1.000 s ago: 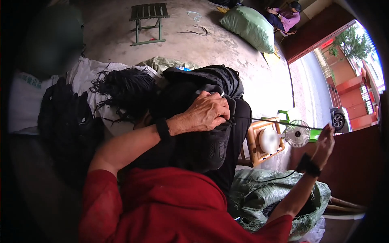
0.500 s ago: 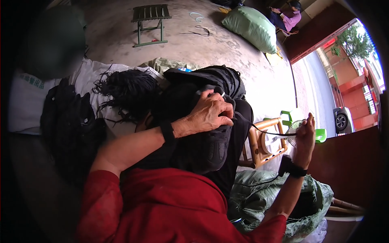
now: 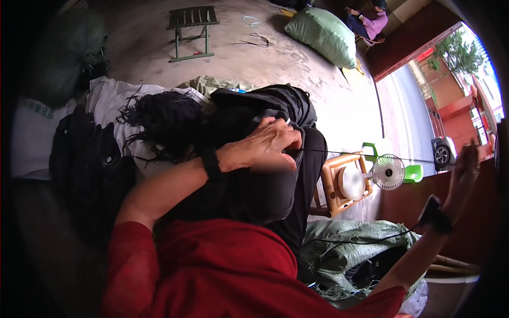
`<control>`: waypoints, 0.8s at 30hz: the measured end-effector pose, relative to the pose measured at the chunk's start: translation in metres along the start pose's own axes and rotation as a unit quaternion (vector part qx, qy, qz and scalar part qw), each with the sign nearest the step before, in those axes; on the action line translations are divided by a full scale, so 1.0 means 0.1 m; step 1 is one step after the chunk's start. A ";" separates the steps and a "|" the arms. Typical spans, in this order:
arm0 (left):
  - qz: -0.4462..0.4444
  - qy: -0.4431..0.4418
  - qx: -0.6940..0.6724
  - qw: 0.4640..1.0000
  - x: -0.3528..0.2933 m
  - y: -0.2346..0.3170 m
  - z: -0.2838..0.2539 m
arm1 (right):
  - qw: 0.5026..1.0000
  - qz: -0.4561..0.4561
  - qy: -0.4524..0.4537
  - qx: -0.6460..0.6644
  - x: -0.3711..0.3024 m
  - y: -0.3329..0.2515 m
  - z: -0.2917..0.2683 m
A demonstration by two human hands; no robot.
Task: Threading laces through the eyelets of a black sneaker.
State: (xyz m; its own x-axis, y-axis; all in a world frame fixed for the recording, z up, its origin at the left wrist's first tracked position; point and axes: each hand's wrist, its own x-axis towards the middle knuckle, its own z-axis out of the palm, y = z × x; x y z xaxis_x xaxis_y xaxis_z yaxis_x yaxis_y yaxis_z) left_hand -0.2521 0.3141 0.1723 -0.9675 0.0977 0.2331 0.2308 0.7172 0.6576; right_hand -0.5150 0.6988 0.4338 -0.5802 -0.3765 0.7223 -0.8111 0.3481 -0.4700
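Expect possible snagging at the white fan: caused by the thin dark cord running past it from the black article toward 3 o'clock. Allow for fouling on the guard if slackened or lowered. Avoid overpulling: under a hard one-sided tug, likely to drag the article off the dark-trousered lap or break the cord. Watch the black cable trailing from the wrist device toward 8 o'clock over the green woven sack; liable to catch there during a wide arm swing. Guard against knocking the dark red panel, visible behind the outstretched arm.

Locate the article on the lap, just off picture centre toward 5 o'clock. Note the left hand across it, back uppermost, forearm entering from 8 o'clock, fingers curled over the upper edge and gripping. Note the right hand raised far out at 3 o'clock, well apart from the article, arm rising from 5 o'clock, fingers pointing toward 1 o'clock. Treat its grip as unconfirmed: too dim at the fingertips to tell whether pinching the cord or released.
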 end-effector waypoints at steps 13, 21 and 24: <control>0.080 0.117 -0.080 0.987 -0.45 -0.36 -0.22 | 0.949 0.154 -0.274 -0.015 -1.66 -0.62 2.43; 0.090 0.174 -0.086 0.977 -0.48 -0.35 -0.16 | 0.884 -0.140 -0.442 -0.063 -1.65 -1.31 3.19; 0.099 0.203 -0.074 0.971 -0.49 -0.35 -0.13 | 0.865 -0.031 -0.501 -0.005 -1.53 -1.30 3.19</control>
State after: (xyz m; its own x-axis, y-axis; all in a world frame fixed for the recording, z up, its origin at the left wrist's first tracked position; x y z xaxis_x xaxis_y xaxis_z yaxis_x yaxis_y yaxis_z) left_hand -0.2112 0.2747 0.1471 -0.7896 -0.0791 0.6085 0.4490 0.6014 0.6608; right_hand -0.3442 0.4372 0.2227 -0.3139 -0.9477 -0.0580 -0.8449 0.3067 -0.4384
